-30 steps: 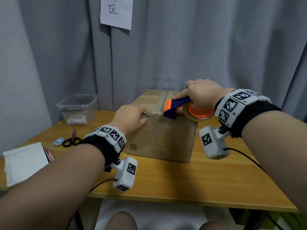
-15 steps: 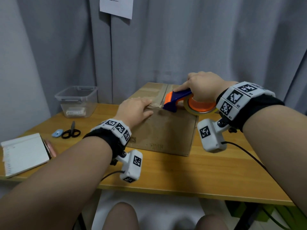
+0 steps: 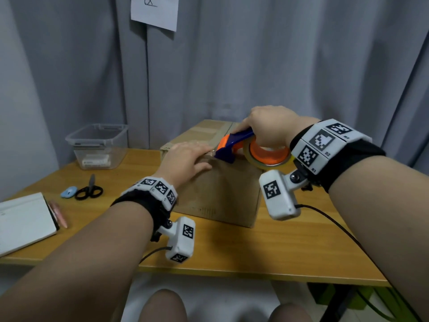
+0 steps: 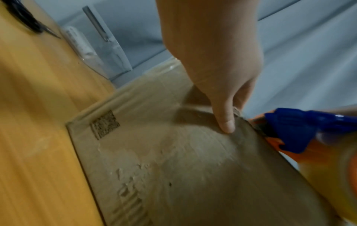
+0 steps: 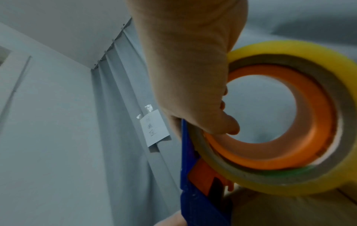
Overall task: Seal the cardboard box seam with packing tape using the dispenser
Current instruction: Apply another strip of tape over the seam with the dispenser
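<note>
A brown cardboard box [image 3: 218, 194] stands on the wooden table [image 3: 267, 252], its top seam [image 3: 222, 133] running away from me. My left hand [image 3: 188, 159] lies flat on the box's near top edge, fingers straight, thumb [image 4: 225, 120] pressing the front face [image 4: 173, 168]. My right hand [image 3: 271, 129] grips a blue and orange tape dispenser [image 3: 234, 145] holding a yellowish tape roll [image 3: 269, 156]. The dispenser's blue nose [image 4: 295, 130] touches the box's near edge right beside my left fingertips. In the right wrist view my thumb hooks into the orange core [image 5: 280, 122].
A clear plastic bin [image 3: 97, 145] stands at the back left. Black scissors [image 3: 89, 190], a small blue object [image 3: 68, 192], a white notebook [image 3: 23, 221] and a pink pen [image 3: 58, 213] lie on the left. A grey curtain [image 3: 255, 66] hangs close behind the box.
The hands and dispenser keep nearly the same place on the box. The left hand has flattened slightly along the near edge. The head view has shifted a little.
</note>
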`<state>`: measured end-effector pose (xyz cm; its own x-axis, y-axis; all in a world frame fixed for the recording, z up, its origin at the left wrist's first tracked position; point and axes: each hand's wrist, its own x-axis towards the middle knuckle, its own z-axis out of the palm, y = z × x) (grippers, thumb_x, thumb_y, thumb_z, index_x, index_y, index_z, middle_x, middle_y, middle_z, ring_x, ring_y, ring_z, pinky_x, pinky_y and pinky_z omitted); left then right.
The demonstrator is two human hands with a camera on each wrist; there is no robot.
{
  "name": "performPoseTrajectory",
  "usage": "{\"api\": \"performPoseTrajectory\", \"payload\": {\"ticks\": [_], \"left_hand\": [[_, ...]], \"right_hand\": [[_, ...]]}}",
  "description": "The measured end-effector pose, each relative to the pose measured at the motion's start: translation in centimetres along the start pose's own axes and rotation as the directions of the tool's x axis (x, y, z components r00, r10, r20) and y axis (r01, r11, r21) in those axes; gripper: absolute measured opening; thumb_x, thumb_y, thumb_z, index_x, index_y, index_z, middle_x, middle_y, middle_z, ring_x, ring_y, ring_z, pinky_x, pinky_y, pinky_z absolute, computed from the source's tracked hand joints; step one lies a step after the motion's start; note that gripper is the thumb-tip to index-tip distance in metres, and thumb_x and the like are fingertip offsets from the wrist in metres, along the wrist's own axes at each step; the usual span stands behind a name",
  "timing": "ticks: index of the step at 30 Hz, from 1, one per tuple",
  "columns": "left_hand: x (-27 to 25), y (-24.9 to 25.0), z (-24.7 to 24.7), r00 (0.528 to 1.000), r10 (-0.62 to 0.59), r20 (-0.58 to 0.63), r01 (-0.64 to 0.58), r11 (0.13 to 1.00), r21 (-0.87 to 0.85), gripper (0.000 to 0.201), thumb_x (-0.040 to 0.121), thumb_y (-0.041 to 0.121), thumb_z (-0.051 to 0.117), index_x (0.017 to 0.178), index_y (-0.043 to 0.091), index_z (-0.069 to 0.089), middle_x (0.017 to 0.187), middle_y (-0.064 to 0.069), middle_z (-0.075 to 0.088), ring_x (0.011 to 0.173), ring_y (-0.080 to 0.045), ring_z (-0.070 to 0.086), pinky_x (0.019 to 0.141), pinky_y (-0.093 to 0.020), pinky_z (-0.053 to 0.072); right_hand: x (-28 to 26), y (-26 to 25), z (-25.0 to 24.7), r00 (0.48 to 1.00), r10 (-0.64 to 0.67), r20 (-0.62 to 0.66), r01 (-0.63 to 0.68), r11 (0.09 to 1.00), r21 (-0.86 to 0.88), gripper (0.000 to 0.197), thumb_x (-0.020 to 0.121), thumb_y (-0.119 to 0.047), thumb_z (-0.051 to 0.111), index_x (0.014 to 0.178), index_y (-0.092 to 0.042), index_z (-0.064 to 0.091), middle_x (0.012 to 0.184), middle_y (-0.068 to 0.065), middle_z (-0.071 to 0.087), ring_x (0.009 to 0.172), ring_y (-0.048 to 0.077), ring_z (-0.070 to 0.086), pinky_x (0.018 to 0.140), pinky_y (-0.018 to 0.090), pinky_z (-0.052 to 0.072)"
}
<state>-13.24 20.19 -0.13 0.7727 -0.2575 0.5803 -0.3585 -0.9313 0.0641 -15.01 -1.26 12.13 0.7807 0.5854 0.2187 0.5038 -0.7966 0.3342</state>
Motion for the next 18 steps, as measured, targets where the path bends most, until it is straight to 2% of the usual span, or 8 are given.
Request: {"api": "performPoseTrajectory", "payload": {"ticks": [2,3,6,10,12,13,15,18], "left_hand": [[-0.4,-1.3,-0.6,0.999,0.027,0.018,-0.026,0.999,-0.040,0.051,0.080,0.043,0.066,0.129,0.033,0.055,0.129,0.010,0.060,0.120,-0.014,0.054,0.101,-0.040,0.040],[-0.5,-1.8,-0.8,0.999,0.031,0.019,-0.030,0.998,-0.051,0.051,0.080,0.042,0.067,0.128,0.034,0.056,0.129,0.011,0.061,0.120,-0.013,0.054,0.100,-0.040,0.041],[-0.9,-2.4,-1.4,1.000,-0.003,0.029,0.005,0.998,-0.056,0.051,0.079,0.039,0.068,0.128,0.038,0.055,0.128,0.013,0.060,0.119,-0.012,0.055,0.099,-0.040,0.043],[-0.8,-1.6,-2.4,0.991,-0.092,0.094,0.094,0.995,-0.018,0.048,0.079,0.044,0.067,0.126,0.043,0.056,0.122,0.014,0.064,0.113,-0.013,0.058,0.091,-0.031,0.045],[-0.4,-1.3,-3.0,0.979,-0.150,0.135,0.150,0.989,0.012,0.043,0.079,0.047,0.066,0.122,0.043,0.059,0.113,0.012,0.068,0.107,-0.015,0.060,0.086,-0.030,0.046],[-0.3,-1.3,-3.1,0.972,-0.177,0.155,0.177,0.984,0.017,0.043,0.079,0.048,0.066,0.122,0.042,0.060,0.113,0.011,0.068,0.108,-0.016,0.060,0.087,-0.031,0.046],[-0.1,-1.3,-3.0,0.959,-0.227,0.170,0.227,0.974,0.018,0.051,0.079,0.051,0.067,0.126,0.037,0.057,0.123,0.010,0.064,0.116,-0.016,0.057,0.095,-0.033,0.046],[-0.1,-1.2,-2.5,0.954,-0.246,0.169,0.244,0.969,0.032,0.056,0.079,0.052,0.066,0.131,0.034,0.054,0.131,0.010,0.059,0.122,-0.015,0.053,0.099,-0.033,0.044]], "right_hand": [[0.4,-1.0,-0.6,1.000,-0.009,0.003,0.009,1.000,0.011,0.061,0.082,-0.004,0.045,0.127,-0.045,0.054,0.078,-0.011,0.041,0.074,0.016,0.040,0.052,0.027,0.030],[0.7,-1.6,-0.8,1.000,-0.023,-0.002,0.023,1.000,0.007,0.059,0.083,-0.004,0.046,0.127,-0.044,0.055,0.077,-0.010,0.041,0.073,0.016,0.040,0.053,0.027,0.032],[0.9,-2.5,-1.2,0.999,-0.054,0.004,0.054,0.998,-0.021,0.056,0.084,-0.006,0.047,0.126,-0.042,0.056,0.089,-0.005,0.048,0.078,0.019,0.044,0.061,0.032,0.036],[0.1,-1.6,-1.2,0.999,-0.036,-0.001,0.036,0.999,-0.008,0.059,0.087,-0.012,0.051,0.135,-0.046,0.045,0.086,-0.005,0.039,0.070,0.018,0.043,0.056,0.030,0.034],[-0.5,-1.1,-1.0,1.000,-0.030,-0.008,0.030,0.999,-0.022,0.059,0.089,-0.018,0.053,0.138,-0.048,0.038,0.091,-0.003,0.035,0.074,0.019,0.042,0.061,0.031,0.035],[-0.8,-0.8,-1.0,1.000,-0.030,-0.004,0.030,0.999,-0.026,0.060,0.089,-0.020,0.053,0.139,-0.048,0.036,0.094,-0.002,0.034,0.077,0.020,0.042,0.065,0.032,0.035],[-1.7,0.1,-0.9,1.000,-0.015,-0.001,0.015,1.000,-0.017,0.060,0.088,-0.021,0.054,0.139,-0.049,0.036,0.095,-0.002,0.033,0.080,0.020,0.041,0.069,0.033,0.036],[-3.7,2.5,-0.9,0.999,0.044,0.009,-0.043,0.999,-0.021,0.061,0.086,-0.019,0.054,0.136,-0.050,0.040,0.095,-0.003,0.036,0.081,0.019,0.043,0.068,0.033,0.037]]}}
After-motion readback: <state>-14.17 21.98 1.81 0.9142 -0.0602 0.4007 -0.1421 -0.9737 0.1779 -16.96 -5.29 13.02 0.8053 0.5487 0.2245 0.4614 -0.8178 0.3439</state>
